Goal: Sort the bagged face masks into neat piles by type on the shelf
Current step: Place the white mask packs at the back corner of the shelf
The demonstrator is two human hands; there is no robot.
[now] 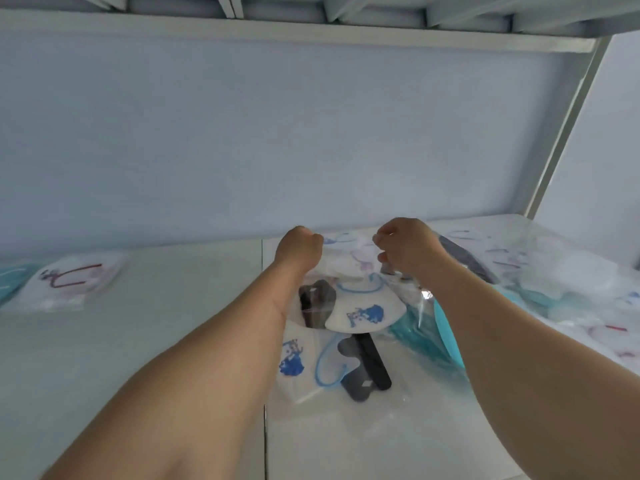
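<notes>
Both hands are raised over a loose heap of bagged masks on the white shelf [173,341]. My left hand [299,247] and my right hand [407,247] each pinch a top corner of a clear bag [346,271] holding a white mask with a blue print [365,315] and blue ear loops. Under it lie another white blue-print mask [294,362], a dark grey mask [363,368], a second dark one [317,299] and teal masks [440,334]. At the far left sits a bagged white mask with red loops [65,282] next to a teal one [10,277].
More bagged masks, white, teal and one dark [464,258], are strewn across the right of the shelf up to the metal upright [561,133]. An upper shelf board [311,32] runs overhead. A pale blue wall [242,133] closes the back.
</notes>
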